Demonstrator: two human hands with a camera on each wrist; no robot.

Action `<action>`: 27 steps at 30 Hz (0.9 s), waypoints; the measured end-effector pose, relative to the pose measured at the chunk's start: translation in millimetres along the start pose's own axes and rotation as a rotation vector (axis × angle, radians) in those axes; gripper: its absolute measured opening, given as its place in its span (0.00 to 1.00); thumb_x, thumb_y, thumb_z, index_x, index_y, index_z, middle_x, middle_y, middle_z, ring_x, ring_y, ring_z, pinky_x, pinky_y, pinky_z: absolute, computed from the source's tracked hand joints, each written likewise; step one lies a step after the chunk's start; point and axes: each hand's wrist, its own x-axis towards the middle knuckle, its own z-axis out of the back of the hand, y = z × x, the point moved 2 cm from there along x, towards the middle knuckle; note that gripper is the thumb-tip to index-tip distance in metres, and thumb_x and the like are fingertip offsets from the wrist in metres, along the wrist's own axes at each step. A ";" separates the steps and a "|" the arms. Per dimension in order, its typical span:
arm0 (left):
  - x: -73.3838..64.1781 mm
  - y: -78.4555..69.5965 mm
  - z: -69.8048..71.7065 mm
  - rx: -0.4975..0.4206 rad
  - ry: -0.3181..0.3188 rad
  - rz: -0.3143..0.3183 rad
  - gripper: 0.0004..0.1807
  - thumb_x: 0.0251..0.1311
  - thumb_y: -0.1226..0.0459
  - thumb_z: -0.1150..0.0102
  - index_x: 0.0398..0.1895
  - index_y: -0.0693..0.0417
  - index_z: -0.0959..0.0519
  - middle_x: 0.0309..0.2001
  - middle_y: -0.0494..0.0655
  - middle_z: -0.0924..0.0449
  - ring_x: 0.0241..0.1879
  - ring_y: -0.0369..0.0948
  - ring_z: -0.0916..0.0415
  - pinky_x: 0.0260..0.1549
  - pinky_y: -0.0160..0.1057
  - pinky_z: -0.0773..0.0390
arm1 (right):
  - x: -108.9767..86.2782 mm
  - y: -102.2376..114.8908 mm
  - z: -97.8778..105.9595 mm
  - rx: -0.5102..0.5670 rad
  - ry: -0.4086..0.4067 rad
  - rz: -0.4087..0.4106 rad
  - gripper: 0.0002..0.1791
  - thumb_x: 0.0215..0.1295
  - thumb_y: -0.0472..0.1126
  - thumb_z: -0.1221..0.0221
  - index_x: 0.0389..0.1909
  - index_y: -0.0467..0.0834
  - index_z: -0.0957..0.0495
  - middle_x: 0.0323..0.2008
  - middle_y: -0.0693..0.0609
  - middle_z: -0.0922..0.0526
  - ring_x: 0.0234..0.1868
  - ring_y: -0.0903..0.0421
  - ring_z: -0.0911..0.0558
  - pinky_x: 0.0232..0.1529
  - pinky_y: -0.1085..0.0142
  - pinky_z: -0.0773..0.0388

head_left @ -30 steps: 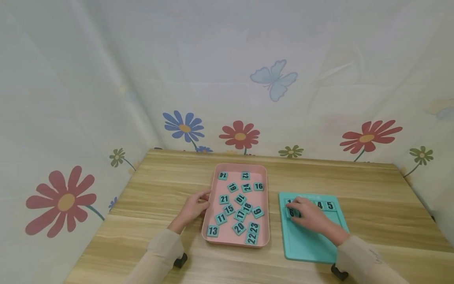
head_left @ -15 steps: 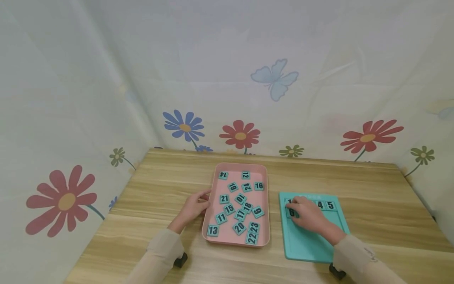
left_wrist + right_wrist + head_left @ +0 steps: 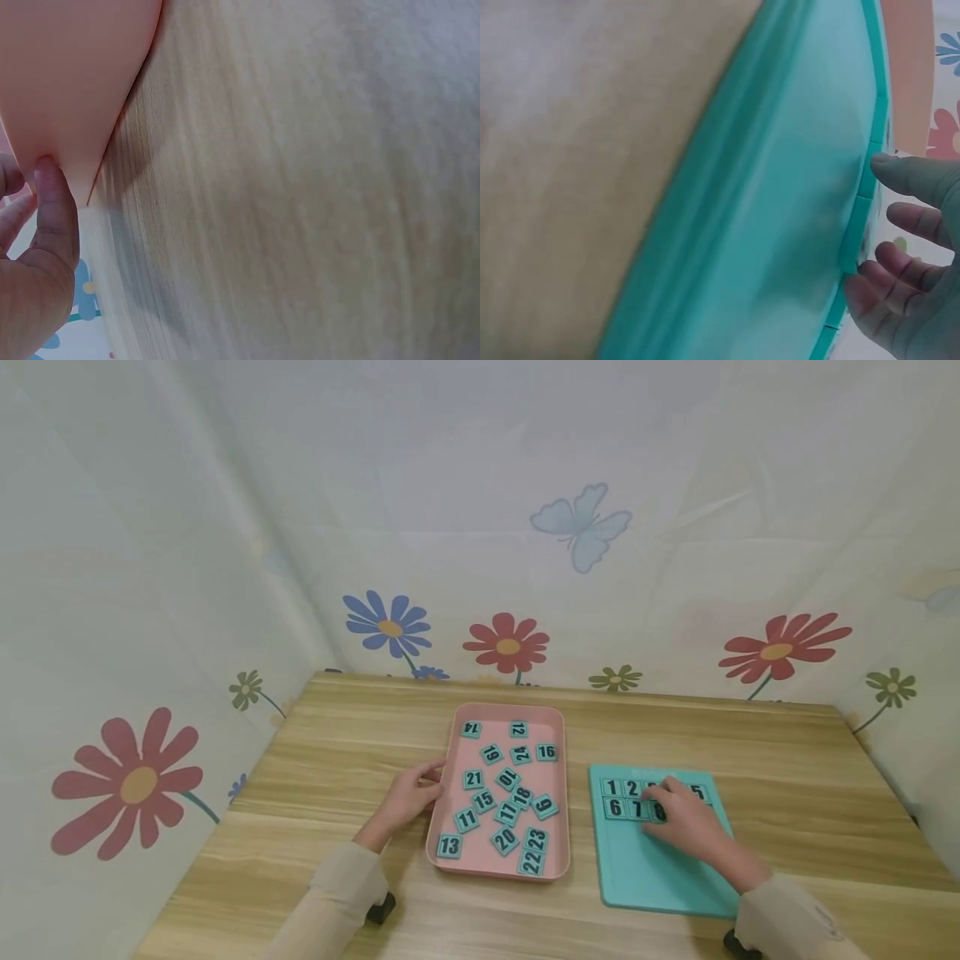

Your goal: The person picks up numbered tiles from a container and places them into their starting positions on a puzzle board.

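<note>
My left hand (image 3: 405,797) rests against the left side of the pink tray (image 3: 564,852). In the left wrist view, the thumb (image 3: 54,199) touches the tray's outer wall (image 3: 71,82). Numbered tiles lie scattered in the tray, among them tile 13 (image 3: 450,846) and tile 9 (image 3: 544,807). On the right, my right hand (image 3: 690,818) is over the turquoise board (image 3: 645,877), its fingertips touching the tiles around tile 8 (image 3: 659,811). Tiles 1 (image 3: 611,787), 2, 6 (image 3: 615,808) and 7 (image 3: 637,809) sit in two rows; the hand partly hides the neighbouring tiles.
The tray and board stand side by side on a wood-grain table (image 3: 345,727), with a gap between them. Behind the table hangs a pale curtain (image 3: 450,485) printed with flowers and a butterfly.
My right hand has shifted rightward along the board from tiles 6 and 7 to tile 8, uncovering tiles 1, 2 and 7. The left hand and the tray stay put.
</note>
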 end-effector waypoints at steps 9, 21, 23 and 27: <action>-1.8 0.1 1.3 -0.003 -0.008 0.008 0.25 0.53 0.71 0.50 0.58 0.56 0.33 0.43 0.57 0.27 0.36 0.44 0.23 0.28 0.34 0.18 | 1.6 4.2 -3.6 0.048 -0.025 0.002 0.19 0.42 0.41 0.34 0.39 0.41 0.23 0.34 0.49 0.29 0.34 0.56 0.30 0.31 0.63 0.27; -0.2 -0.5 1.3 -0.019 0.000 0.000 0.25 0.52 0.72 0.49 0.58 0.57 0.33 0.42 0.58 0.27 0.34 0.43 0.23 0.28 0.34 0.18 | 27.1 27.6 10.1 0.026 -0.007 0.112 0.18 0.44 0.41 0.35 0.40 0.44 0.22 0.35 0.49 0.27 0.32 0.58 0.31 0.26 0.69 0.30; -0.1 -0.3 1.1 -0.022 0.001 -0.003 0.25 0.52 0.72 0.50 0.58 0.57 0.33 0.43 0.58 0.27 0.34 0.43 0.23 0.28 0.35 0.18 | 33.5 34.7 10.6 0.024 -0.005 0.146 0.18 0.45 0.41 0.35 0.40 0.44 0.22 0.35 0.50 0.27 0.32 0.58 0.31 0.26 0.70 0.30; -0.1 -0.5 1.0 -0.027 0.004 -0.004 0.25 0.53 0.72 0.50 0.58 0.58 0.33 0.43 0.58 0.28 0.36 0.44 0.23 0.29 0.35 0.18 | 44.5 52.1 9.8 0.041 0.004 0.192 0.17 0.46 0.40 0.36 0.40 0.44 0.22 0.36 0.50 0.26 0.33 0.58 0.30 0.28 0.69 0.29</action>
